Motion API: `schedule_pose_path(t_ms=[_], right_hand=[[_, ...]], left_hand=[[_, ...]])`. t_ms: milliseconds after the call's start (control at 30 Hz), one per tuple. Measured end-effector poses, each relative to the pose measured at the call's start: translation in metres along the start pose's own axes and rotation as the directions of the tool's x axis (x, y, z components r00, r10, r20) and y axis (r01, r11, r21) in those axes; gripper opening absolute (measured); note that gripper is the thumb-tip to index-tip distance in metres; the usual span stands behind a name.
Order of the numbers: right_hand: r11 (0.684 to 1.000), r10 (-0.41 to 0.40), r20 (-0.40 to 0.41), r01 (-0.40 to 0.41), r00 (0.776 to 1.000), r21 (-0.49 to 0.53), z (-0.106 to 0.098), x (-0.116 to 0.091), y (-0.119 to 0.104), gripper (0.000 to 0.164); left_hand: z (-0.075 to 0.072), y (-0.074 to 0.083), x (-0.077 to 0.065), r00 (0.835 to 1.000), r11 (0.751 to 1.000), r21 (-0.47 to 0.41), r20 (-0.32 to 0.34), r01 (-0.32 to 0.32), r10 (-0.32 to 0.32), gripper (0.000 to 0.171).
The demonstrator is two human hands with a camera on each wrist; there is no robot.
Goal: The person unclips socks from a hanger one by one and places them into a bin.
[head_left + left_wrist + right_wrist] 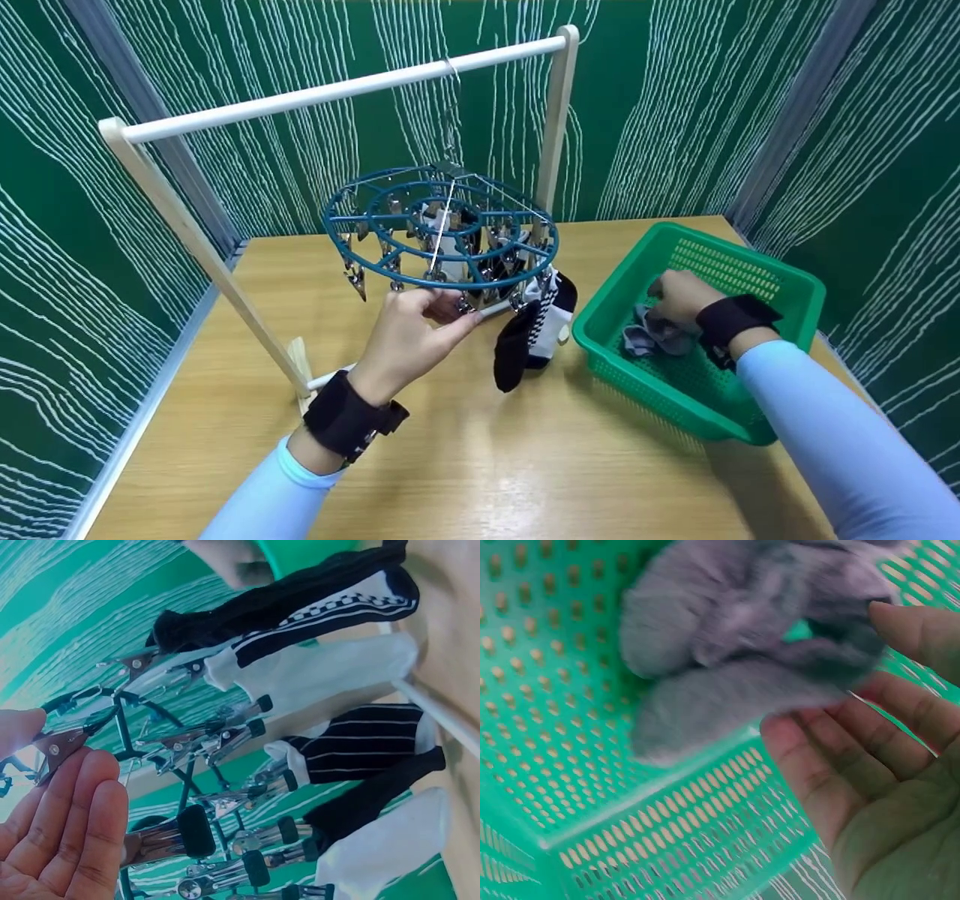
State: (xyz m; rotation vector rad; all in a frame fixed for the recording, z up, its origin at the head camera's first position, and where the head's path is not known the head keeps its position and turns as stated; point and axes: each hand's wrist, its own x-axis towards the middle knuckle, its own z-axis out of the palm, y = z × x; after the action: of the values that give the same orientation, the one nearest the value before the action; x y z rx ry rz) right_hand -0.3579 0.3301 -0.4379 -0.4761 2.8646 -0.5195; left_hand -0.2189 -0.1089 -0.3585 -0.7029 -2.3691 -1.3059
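– While the left hand [409, 337] pinches a metal clip [60, 746] at the near rim of that round blue hanger [480, 286], what's the right hand [684, 296] doing?

– It's down in the green basket [660, 396], thumb and fingers clamped on a grey sock bundle [671, 619].

– Cool, and what's hanging up?

– A black sock [516, 351] dangles on the hanger's right side, beside a white-and-black checkered sock [551, 322]. There's a striped black sock [367, 739] clipped up there too.
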Motion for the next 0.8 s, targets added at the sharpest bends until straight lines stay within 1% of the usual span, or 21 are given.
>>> schedule_pose_path(t_ms=[33, 67, 167, 333, 433, 500, 600, 667, 733, 800], right_hand=[[1.000, -0.001, -0.011, 0.001, 1.000, 0.008, -0.005, -0.002, -0.003, 0.041], [1.000, -0.005, -0.021, 0.005, 1.000, 0.013, -0.010, -0.004, -0.005, 0.042], [0.999, -0.027, -0.057, 0.029, 0.998, 0.035, -0.023, -0.009, -0.014, 0.041], [0.997, -0.043, -0.126, 0.049, 0.991, 0.051, -0.042, -0.019, -0.035, 0.042], [0.996, -0.062, -0.176, 0.072, 0.983, 0.050, -0.049, -0.025, -0.052, 0.041], [0.994, -0.091, -0.220, 0.103, 0.971, 0.043, -0.052, -0.029, -0.064, 0.040], [0.986, -0.153, -0.290, 0.167, 0.945, 0.024, -0.054, -0.033, -0.084, 0.037], [0.975, -0.213, -0.333, 0.223, 0.918, -0.008, -0.054, -0.035, -0.097, 0.035], [0.958, -0.280, -0.377, 0.281, 0.883, -0.055, -0.052, -0.035, -0.109, 0.034], [0.935, -0.350, -0.417, 0.337, 0.839, -0.106, -0.049, -0.036, -0.121, 0.033]], left_hand=[[0.000, 0.000, 0.000, 1.000, 1.000, 0.001, 0.002, 0.002, -0.002, 0.019], [0.000, 0.000, 0.000, 1.000, 1.000, 0.001, 0.005, 0.002, -0.002, 0.019], [-0.001, 0.001, 0.000, 1.000, 1.000, -0.004, 0.013, 0.005, -0.005, 0.020], [0.000, 0.002, 0.000, 1.000, 1.000, -0.003, 0.014, 0.006, -0.006, 0.022], [0.001, 0.000, -0.001, 1.000, 1.000, 0.006, 0.015, 0.008, -0.009, 0.024], [0.001, 0.000, -0.002, 1.000, 1.000, 0.012, 0.015, 0.006, -0.006, 0.025], [0.001, -0.001, -0.003, 1.000, 1.000, 0.019, 0.006, -0.012, 0.012, 0.025], [0.001, -0.001, -0.003, 1.000, 0.999, 0.023, 0.001, -0.028, 0.028, 0.024], [0.001, -0.001, -0.003, 1.000, 0.999, 0.026, 0.000, -0.030, 0.030, 0.025], [0.001, -0.002, -0.003, 1.000, 1.000, 0.023, 0.010, -0.016, 0.016, 0.025]])
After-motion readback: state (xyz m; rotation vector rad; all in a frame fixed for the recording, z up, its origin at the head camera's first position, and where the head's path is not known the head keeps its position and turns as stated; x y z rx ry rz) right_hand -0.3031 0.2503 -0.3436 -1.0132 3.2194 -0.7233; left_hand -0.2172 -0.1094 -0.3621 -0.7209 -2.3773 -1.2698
